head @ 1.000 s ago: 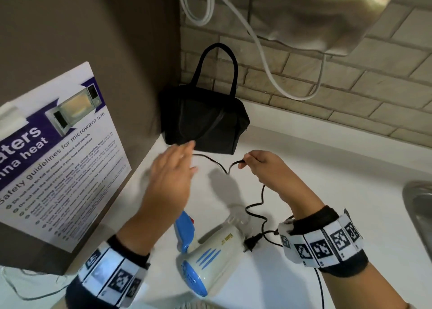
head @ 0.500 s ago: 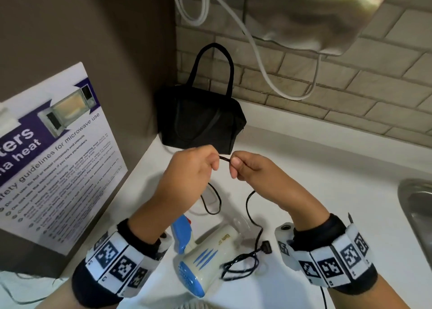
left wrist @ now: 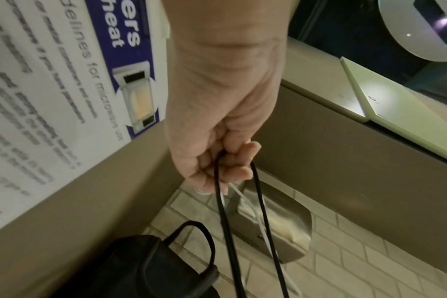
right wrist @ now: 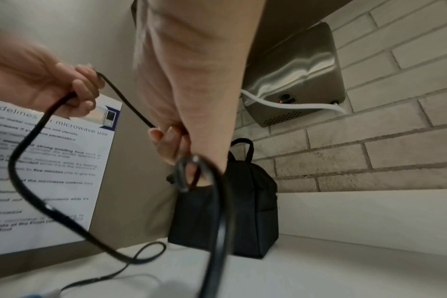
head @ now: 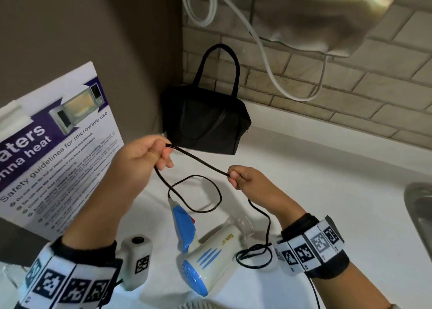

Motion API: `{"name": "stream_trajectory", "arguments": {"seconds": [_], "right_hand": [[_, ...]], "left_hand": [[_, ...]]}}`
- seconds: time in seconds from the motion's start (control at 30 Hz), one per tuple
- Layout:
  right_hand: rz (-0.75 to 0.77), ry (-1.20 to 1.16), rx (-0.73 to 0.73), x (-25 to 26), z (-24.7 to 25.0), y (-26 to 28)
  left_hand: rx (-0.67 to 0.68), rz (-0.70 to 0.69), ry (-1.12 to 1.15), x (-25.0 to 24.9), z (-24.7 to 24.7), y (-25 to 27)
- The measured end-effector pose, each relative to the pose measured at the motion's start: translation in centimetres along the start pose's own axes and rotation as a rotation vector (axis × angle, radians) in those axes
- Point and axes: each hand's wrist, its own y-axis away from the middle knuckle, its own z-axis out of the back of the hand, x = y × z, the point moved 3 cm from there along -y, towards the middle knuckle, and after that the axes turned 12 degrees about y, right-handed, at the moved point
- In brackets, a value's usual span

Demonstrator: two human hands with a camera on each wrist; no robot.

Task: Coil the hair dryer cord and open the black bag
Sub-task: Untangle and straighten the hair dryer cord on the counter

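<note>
A white and blue hair dryer [head: 205, 259] lies on the white counter [head: 327, 191], its handle pointing away from me. Its black cord [head: 198, 161] runs taut between my two raised hands. My left hand [head: 161, 155] grips the cord [left wrist: 223, 211] in a fist, and a loop hangs from it down to the dryer handle. My right hand [head: 232, 176] pinches the cord [right wrist: 130, 104] further along; the rest drops to a loose tangle [head: 254, 256] by the dryer. The black bag [head: 205, 121] stands zipped shut in the corner behind my hands, handles up.
A microwave safety poster [head: 58, 149] leans on the brown panel at the left. A steel hand dryer [head: 315, 16] with a white cable [head: 268, 63] hangs on the brick wall above the bag. A sink rim [head: 418, 203] shows at the right edge.
My hands met at the cord, then drew apart, the left going up and left, pulling a stretch of cord taut. The loose cord on the counter shifted into a new loop.
</note>
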Motion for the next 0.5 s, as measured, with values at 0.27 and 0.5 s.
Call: {"name": "stream_trajectory", "arguments": {"seconds": [0.27,0.5], "right_hand": [[-0.086,0.118,0.033,-1.8,-1.4,-0.7],[-0.178,0.249,-0.055,-2.2,0.7,-0.4]], "left_hand": [[-0.082,0.009,0.052,-0.2,3.3,0.2],[-0.029,0.024,-0.610,4.6,3.7,0.2]]}}
